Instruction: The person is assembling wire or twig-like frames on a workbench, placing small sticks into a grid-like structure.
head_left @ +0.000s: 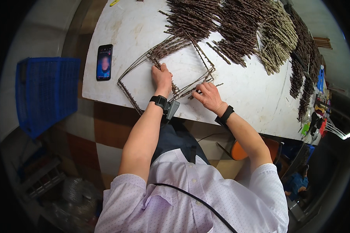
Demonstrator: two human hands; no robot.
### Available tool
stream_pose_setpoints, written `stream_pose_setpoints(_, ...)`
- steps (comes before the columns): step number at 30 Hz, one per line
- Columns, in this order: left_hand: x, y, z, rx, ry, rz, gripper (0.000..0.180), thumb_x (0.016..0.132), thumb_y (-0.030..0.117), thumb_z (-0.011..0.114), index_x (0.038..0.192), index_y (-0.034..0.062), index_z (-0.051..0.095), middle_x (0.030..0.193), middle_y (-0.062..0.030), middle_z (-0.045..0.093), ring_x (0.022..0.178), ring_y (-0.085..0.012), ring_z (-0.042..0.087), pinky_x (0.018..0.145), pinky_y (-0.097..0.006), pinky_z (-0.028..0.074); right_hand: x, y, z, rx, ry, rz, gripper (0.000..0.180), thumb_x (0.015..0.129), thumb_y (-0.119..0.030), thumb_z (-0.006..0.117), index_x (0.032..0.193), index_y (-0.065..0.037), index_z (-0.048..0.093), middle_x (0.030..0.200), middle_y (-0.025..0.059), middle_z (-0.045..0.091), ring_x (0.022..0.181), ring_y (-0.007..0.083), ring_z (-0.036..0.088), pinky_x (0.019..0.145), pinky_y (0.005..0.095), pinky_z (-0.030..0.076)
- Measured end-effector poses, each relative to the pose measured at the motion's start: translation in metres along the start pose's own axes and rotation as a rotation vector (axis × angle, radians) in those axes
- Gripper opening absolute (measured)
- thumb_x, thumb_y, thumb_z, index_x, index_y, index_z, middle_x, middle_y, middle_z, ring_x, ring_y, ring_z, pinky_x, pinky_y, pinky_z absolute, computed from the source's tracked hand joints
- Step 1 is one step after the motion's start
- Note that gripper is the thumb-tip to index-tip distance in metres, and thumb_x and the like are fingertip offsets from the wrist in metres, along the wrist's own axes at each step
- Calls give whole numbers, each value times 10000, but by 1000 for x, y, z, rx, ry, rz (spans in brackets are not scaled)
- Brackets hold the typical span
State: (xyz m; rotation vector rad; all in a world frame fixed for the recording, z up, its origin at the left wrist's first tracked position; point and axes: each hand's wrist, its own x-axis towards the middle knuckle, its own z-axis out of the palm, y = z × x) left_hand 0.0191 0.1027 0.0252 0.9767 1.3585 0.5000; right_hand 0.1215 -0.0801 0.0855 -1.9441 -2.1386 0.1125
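A dark wire frame (127,97), box-like with several thin bars, rests on the white table in front of me and reaches over its near edge. Dark knotted strands (169,47) run along its far side. My left hand (162,79) is closed around a bar inside the frame, with its fingers curled and partly hidden. At the frame's near right corner, my right hand (208,96) pinches a short dark knotted strand (191,92) against the wire. The fingertips hide exactly how the strand meets the bar.
Piles of dark knotted strands (237,29) and a paler bundle (279,40) cover the table's far right. A phone (104,63) lies at left. Beyond the table stand a blue plastic crate (46,93) and an orange stool (240,150). Another person (298,181) is at lower right.
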Motion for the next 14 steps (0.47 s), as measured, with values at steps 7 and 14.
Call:
stream_pose_setpoints(7, 13, 2, -3, 22, 31, 15, 279, 957, 183, 521, 1047, -61, 421, 746, -105, 525, 524, -163, 517, 477, -307, 432, 5, 6, -32, 950, 720, 732, 82, 955, -21, 509, 921, -81, 554, 950, 54, 627, 799, 136, 512, 722, 282, 444)
stream_pose_setpoints(14, 11, 4, -4, 59, -14, 3, 342, 954, 194, 524, 1100, -100, 427, 809, -147, 553, 553, -191, 527, 536, -346, 450, -35, 23, -24, 459, 414, 565, 73, 1004, -173, 522, 981, -106, 537, 804, 39, 592, 789, 180, 537, 745, 310, 440)
